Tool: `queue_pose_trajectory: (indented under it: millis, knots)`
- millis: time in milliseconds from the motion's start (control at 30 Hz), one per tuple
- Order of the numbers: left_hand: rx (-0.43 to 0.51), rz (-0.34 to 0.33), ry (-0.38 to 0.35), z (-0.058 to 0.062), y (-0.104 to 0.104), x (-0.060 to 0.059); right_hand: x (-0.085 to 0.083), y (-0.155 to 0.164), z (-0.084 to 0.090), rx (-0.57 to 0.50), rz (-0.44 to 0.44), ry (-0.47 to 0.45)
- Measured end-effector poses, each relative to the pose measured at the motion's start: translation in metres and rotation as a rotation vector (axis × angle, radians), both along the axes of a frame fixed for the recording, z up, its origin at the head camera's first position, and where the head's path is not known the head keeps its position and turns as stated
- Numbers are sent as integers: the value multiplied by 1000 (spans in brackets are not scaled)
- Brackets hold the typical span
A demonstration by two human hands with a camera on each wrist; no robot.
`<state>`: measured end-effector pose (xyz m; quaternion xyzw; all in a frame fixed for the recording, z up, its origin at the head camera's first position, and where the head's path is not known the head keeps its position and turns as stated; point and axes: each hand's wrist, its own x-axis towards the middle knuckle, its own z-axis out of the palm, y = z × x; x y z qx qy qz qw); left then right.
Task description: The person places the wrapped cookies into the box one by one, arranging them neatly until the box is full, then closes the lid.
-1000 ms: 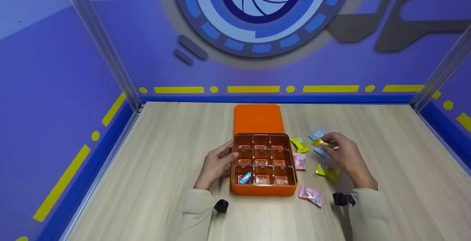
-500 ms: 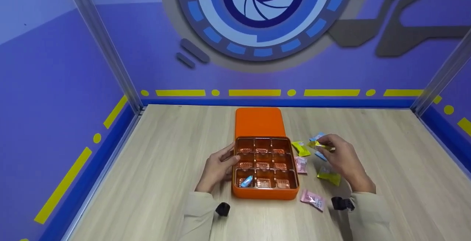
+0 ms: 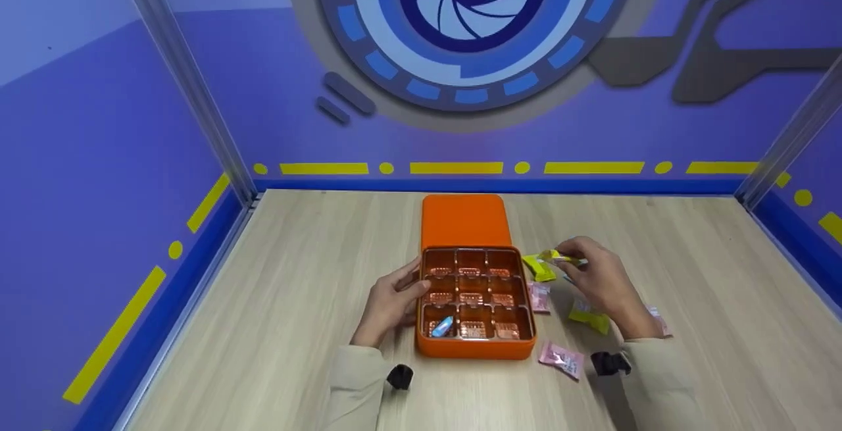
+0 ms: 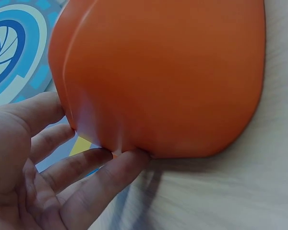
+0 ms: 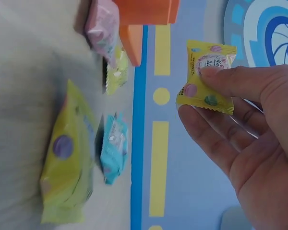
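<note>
An orange box (image 3: 475,350) with a clear divided insert stands on the table in the head view. One blue wrapped candy (image 3: 443,326) lies in its near-left compartment. My left hand (image 3: 388,303) grips the box's left side, thumb at the rim; the left wrist view shows its fingertips against the orange wall. To the right of the box, my right hand (image 3: 602,279) pinches a yellow wrapped candy (image 5: 209,76) between thumb and fingers, held above the table. Below that hand lies another yellow candy (image 3: 589,317). A light-blue candy (image 5: 115,148) is mostly hidden by the hand in the head view.
Behind the box lies its orange lid (image 3: 466,222). Close to its right side are a yellow candy (image 3: 541,269) and a pink candy (image 3: 539,296). Another pink candy (image 3: 562,358) lies nearer the front, and one more (image 3: 658,319) shows beside the right wrist. Patterned walls enclose the table.
My right hand has lifted the yellow candy and moved it left toward the box. A pink candy beside the right wrist has come into view. The left hand stays on the box.
</note>
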<state>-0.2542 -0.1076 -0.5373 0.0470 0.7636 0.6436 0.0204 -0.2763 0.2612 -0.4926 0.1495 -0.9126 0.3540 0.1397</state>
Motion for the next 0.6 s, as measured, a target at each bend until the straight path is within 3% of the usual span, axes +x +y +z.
queue_pose_trajectory:
  millis: [400, 600]
  knots:
    - [22, 9, -16, -1, 0, -1, -5, -19, 16, -31, 148, 32]
    - [24, 5, -11, -1, 1, -2, -6, -30, 20, -36, 239, 1]
